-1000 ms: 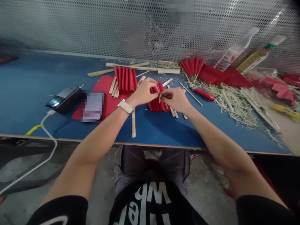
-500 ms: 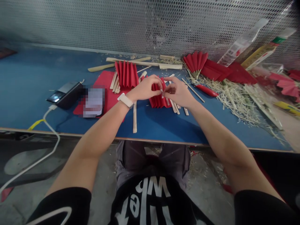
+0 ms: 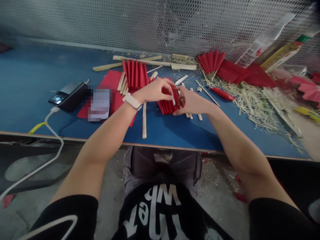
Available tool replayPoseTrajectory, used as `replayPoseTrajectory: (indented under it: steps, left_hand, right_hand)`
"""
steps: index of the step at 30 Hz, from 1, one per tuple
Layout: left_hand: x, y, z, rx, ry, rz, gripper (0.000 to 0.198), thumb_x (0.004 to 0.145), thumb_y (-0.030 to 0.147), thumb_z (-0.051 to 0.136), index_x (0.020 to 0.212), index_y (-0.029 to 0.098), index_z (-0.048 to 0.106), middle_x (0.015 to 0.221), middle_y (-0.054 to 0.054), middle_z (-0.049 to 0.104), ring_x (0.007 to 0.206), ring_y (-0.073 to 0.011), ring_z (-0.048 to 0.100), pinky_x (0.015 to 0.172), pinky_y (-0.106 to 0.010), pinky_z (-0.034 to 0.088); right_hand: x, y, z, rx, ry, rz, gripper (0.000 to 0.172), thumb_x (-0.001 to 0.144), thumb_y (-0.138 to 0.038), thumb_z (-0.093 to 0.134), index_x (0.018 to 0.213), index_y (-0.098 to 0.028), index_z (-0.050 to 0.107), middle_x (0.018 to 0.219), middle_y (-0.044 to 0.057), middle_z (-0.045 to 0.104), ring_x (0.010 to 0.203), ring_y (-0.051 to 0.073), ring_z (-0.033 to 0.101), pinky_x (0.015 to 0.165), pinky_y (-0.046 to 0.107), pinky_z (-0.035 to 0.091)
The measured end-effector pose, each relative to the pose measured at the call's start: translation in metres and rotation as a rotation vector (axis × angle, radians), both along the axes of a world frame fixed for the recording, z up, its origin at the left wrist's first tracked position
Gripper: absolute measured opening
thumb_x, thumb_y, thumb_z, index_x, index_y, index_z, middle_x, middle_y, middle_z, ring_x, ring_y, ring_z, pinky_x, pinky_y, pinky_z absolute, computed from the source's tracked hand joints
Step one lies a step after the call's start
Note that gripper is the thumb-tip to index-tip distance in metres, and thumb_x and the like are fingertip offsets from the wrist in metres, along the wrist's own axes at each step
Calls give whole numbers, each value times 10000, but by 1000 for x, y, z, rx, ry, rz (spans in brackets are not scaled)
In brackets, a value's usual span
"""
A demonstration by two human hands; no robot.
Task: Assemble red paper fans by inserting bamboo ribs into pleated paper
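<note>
My left hand point(image 3: 160, 90) has its thumb and forefinger pinched on a small white strip point(image 3: 173, 100), over a red pleated paper point(image 3: 166, 106) lying on the table. My right hand point(image 3: 190, 100) is at the right edge of that pleated paper, thumb and forefinger curved and apart; nothing shows held between them. Both hands hide part of the paper. Flat wooden sticks point(image 3: 200, 116) lie to the right of it. A second red pleated paper point(image 3: 135, 74) stands on sticks and a flat red sheet point(image 3: 110, 80), left of my left hand.
A phone point(image 3: 100, 104) and a black device point(image 3: 68, 96) with a white cable lie left. On the right are a red-handled tool point(image 3: 222, 94), pale shavings point(image 3: 250, 103), a red fan point(image 3: 211, 63) and bottles point(image 3: 285, 53). A mesh panel point(image 3: 125, 23) backs the blue table point(image 3: 170, 133).
My right hand has drawn away from the white strip, its finger and thumb spreading apart. The strip stays in my left hand. The view has shifted slightly.
</note>
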State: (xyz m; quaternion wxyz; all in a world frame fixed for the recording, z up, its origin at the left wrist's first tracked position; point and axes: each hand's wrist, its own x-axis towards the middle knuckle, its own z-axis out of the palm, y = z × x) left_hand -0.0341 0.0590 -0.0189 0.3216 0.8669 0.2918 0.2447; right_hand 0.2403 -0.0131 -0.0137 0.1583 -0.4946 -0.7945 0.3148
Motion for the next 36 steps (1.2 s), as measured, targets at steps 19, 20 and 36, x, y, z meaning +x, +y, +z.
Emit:
replayPoseTrajectory:
  steps: [19, 20, 36]
  left_hand:
    - [9, 15, -15, -201, -429, 189, 245, 1154, 543, 875, 1186, 303, 831, 1439, -71, 932, 1560, -375, 838, 1464, -720, 608]
    - [10, 16, -18, -193, -441, 201, 297, 1192, 592, 849, 1217, 299, 809, 1422, -80, 931, 1556, -381, 846, 1457, -723, 615]
    - [24, 12, -31, -1, -457, 206, 395, 1228, 657, 847, 1311, 295, 713, 1489, -149, 883, 1488, -374, 878, 1328, -624, 699]
  right_hand:
    - [13, 13, -11, 401, 11, -261, 237, 963, -407, 949, 1029, -305, 745, 917, 116, 787, 1032, 458, 827, 1152, 778, 684]
    - [15, 17, -16, 421, 62, -300, 271, 995, -491, 953, 1059, -310, 762, 936, 129, 792, 1060, 477, 830, 1175, 814, 680]
    - [-4, 40, -58, 268, 499, -406, 580, 1172, -675, 766, 1609, -379, 526, 1416, 117, 881, 1302, 391, 916, 1103, 659, 768]
